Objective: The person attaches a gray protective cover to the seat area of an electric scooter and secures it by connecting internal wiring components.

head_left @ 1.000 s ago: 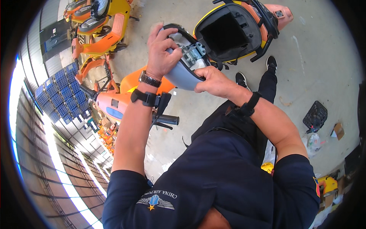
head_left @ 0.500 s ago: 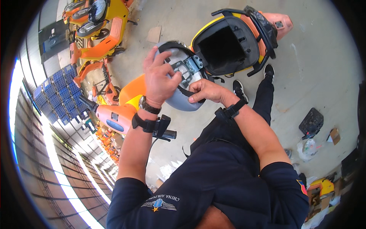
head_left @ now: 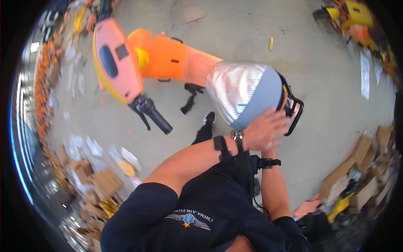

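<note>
Left fingers: spread flat, pressed on the lower edge of the grey seat; pinching nothing.
Left hand: palm down against the seat's underside rim, a watch and a dark strap at the wrist.
Right hand: cannot tell how its fingers stand; it is hidden behind the left hand, and only the forearm with a dark wrist strap shows, rising toward the seat.
Seat: rounded, grey and silvery, glaring in the light; sits at the rear of the scooter, just above the person's hands, near the middle of the view.
Rear frame: black bars with an orange-red part, touching the seat's right edge, beside the fingertips.
Scooter body: orange, lying across the concrete floor from upper left toward the seat.
Front panel: pink-orange with a dark oval, yellow edge, at the far left end.
Handlebar grip: black, pointing down from the front panel, well apart from the hands.
Shoe: dark, on the floor just left of the seat.
Cardboard scraps: heaped at the right edge; more litter lower left.
Other scooters: yellow and orange, far upper right.
</note>
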`<action>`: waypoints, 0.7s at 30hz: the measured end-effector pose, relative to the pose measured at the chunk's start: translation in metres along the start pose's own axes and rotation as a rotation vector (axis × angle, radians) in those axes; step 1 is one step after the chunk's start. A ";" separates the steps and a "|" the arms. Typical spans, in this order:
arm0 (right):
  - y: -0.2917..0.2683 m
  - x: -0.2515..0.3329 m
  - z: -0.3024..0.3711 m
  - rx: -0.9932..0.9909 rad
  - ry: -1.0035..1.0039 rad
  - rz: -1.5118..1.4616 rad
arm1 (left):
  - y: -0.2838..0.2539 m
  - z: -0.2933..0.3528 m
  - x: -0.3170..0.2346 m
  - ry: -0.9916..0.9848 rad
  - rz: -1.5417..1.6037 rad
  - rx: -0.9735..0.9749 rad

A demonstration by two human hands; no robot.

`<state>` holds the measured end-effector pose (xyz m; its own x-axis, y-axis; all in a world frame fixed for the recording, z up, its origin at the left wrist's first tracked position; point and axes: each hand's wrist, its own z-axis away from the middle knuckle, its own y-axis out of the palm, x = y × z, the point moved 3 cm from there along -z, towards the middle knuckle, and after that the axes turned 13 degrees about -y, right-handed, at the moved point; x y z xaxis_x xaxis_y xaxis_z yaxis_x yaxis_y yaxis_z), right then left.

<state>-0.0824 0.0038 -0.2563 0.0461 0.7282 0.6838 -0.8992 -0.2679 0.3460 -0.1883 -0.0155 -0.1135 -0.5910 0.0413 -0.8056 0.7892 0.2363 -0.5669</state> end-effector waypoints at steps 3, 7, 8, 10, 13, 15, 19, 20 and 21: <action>-0.015 0.007 0.009 -0.072 0.105 -0.004 | -0.011 0.055 -0.003 -0.034 0.236 -0.060; -0.016 0.027 0.005 -0.129 0.083 0.112 | -0.010 0.125 0.043 -0.441 0.199 -0.367; -0.017 0.035 0.004 -0.144 0.031 0.151 | -0.005 0.134 0.058 -0.609 0.185 -0.392; -0.019 0.047 0.007 -0.191 -0.108 0.233 | 0.006 0.145 0.087 -0.874 0.329 -0.426; -0.014 0.075 0.004 -0.206 -0.229 0.256 | 0.039 0.154 0.128 -1.272 0.829 -0.378; -0.004 0.099 0.005 -0.168 -0.259 0.285 | 0.050 0.149 0.137 -1.491 1.221 -0.179; 0.031 0.125 0.016 -0.073 -0.166 0.454 | 0.060 0.128 0.127 -1.494 1.603 -0.174; 0.041 0.131 0.018 -0.075 -0.150 0.578 | 0.068 0.126 0.127 -1.491 1.629 -0.193; 0.045 0.135 0.018 -0.078 -0.132 0.697 | 0.074 0.125 0.126 -1.443 1.805 -0.312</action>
<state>-0.1089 0.0785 -0.1372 -0.5032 0.3203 0.8026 -0.7667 -0.5940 -0.2437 -0.1832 -0.1137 -0.2784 0.9880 -0.1271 0.0875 0.0637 0.8523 0.5191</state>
